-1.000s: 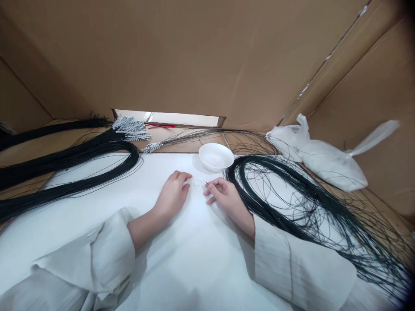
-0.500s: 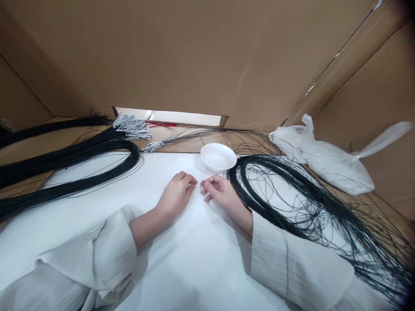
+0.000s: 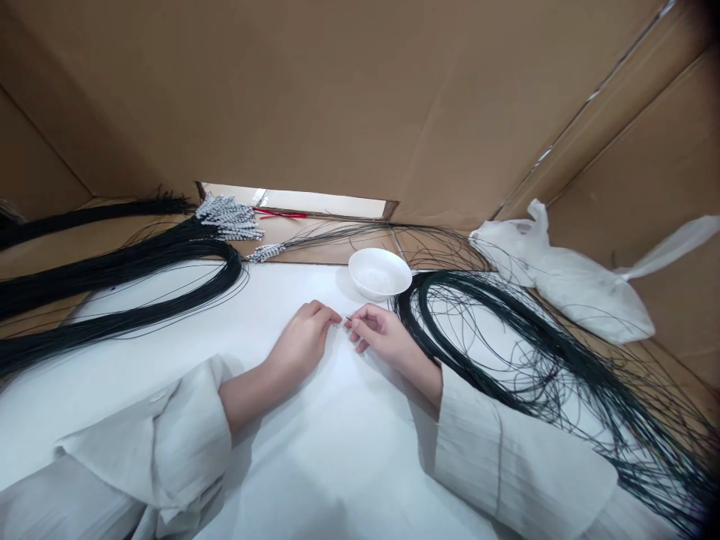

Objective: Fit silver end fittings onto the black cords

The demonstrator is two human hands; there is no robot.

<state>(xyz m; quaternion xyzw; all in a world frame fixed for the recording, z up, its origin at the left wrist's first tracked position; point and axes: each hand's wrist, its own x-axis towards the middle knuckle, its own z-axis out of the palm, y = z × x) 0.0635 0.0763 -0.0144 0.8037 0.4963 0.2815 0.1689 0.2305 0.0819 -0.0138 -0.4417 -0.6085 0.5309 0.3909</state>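
Observation:
My left hand (image 3: 304,341) rests low over the white table, thumb and fingertips pinched together. Whatever lies between them is too small to make out, though a tiny pale bit shows at the fingertips. Facing it, my right hand (image 3: 382,337) pinches a thin dark cord, whose short tip (image 3: 348,319) pokes out toward the left hand. The two sets of fingertips are almost touching. Just beyond them stands a white bowl (image 3: 379,274). Beside my right wrist lies a large loose coil of dark cords (image 3: 554,341).
Bundles of black cord (image 3: 225,274) lie at the left, one with black-and-white patterned ends (image 3: 230,219). A smaller patterned bunch (image 3: 267,253) and a red strip (image 3: 281,214) are at the back. A white plastic bag (image 3: 590,292) sits right. Cardboard walls (image 3: 337,97) enclose the table.
My fingertips have drawn slightly closer together, the right hand shifting a little left. The view has moved slightly; the bowl and cords lie as before.

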